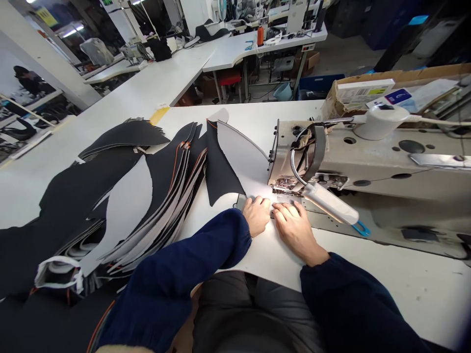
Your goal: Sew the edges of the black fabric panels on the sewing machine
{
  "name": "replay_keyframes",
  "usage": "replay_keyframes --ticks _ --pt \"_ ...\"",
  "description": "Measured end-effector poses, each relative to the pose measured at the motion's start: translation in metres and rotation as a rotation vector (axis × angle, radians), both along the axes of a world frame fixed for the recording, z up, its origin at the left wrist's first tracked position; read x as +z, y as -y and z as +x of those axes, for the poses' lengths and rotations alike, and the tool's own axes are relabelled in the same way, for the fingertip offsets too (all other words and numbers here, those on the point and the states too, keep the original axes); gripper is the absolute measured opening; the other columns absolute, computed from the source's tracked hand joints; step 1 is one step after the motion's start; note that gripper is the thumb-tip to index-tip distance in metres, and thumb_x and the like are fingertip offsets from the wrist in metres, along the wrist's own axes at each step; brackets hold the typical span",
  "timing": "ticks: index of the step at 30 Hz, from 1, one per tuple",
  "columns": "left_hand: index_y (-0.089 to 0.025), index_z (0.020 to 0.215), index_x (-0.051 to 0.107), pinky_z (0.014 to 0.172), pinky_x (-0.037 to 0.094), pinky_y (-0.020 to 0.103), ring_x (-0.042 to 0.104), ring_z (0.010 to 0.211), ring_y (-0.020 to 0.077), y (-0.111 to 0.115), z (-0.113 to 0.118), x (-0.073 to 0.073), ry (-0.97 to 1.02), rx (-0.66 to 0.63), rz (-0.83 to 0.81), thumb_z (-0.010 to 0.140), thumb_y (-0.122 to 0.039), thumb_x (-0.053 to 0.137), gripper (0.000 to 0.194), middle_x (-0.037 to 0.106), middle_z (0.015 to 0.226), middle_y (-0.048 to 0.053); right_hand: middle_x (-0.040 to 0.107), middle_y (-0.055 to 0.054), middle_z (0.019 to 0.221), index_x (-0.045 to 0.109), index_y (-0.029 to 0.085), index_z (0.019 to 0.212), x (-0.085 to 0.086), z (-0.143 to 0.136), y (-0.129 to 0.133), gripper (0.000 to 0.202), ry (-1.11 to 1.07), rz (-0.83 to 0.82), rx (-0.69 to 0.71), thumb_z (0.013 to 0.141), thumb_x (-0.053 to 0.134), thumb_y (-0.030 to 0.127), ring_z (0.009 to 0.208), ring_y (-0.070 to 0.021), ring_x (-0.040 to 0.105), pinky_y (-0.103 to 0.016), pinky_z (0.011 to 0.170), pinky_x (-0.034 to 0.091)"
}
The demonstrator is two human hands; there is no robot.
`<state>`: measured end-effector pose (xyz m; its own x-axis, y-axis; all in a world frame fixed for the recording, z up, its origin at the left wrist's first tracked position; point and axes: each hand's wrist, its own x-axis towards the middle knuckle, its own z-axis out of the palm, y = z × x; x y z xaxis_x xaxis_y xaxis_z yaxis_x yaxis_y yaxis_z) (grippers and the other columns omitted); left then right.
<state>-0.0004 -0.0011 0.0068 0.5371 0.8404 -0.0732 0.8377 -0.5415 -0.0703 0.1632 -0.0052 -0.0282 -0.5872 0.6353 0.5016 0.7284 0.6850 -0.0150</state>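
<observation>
Both hands at the sewing machine [368, 162] needle plate.
Left hand [256, 214] curled, right hand [294, 226] flat, fingers down; neither visibly grips anything. Cut fabric pieces [162, 196] stacked left.

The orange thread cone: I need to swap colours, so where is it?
In the head view, the orange thread cone stands upright on the far white table, top centre, beyond the sewing machine.

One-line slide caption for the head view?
Both hands, left and right, rest at the sewing machine needle plate, black cut pieces stacked left.
</observation>
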Motion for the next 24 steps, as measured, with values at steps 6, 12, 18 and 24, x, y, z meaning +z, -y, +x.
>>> replay_keyframes --ticks 6,12,18,24 --pt "-0.012 0.107 0.061 0.074 0.039 0.038 0.046 0.100 0.0246 -0.009 0.001 -0.004 0.020 0.009 0.003 0.085 -0.013 0.045 0.028 0.054 0.108 0.012 0.065 -0.012 0.117 0.062 0.015 0.094 -0.008 -0.002 -0.006 0.022 0.086 0.013 -0.033 0.088 0.042 0.008 0.108 -0.0243 0.053 -0.046 0.103 0.026" --pt "-0.012 0.102 0.062 0.077 0.040 0.038 0.046 0.101 0.0250 -0.028 0.008 -0.006 0.045 0.062 0.018 0.087 -0.015 0.043 0.025 0.054 0.113 0.012 0.066 -0.010 0.115 0.061 0.015 0.096 -0.010 0.001 -0.012 0.017 0.021 0.008 -0.078 0.090 0.045 0.013 0.108 -0.0238 0.052 -0.041 0.100 0.028" --pt "-0.014 0.099 0.063 0.082 0.042 0.039 0.046 0.104 0.0255 -0.037 0.013 -0.007 0.114 0.112 -0.002 0.084 -0.018 0.048 0.022 0.056 0.110 0.012 0.066 -0.009 0.115 0.062 0.016 0.098 -0.011 0.002 -0.011 0.017 -0.012 -0.024 -0.098 0.091 0.046 0.015 0.105 -0.0236 0.053 -0.039 0.097 0.030" --pt "-0.015 0.107 0.062 0.085 0.044 0.041 0.047 0.104 0.0254 -0.037 0.015 -0.008 0.147 0.134 0.002 0.087 -0.021 0.045 0.027 0.055 0.113 0.012 0.066 -0.009 0.116 0.061 0.016 0.099 -0.009 0.003 -0.011 0.019 -0.005 -0.054 -0.088 0.090 0.046 0.014 0.106 -0.0242 0.053 -0.041 0.098 0.030"
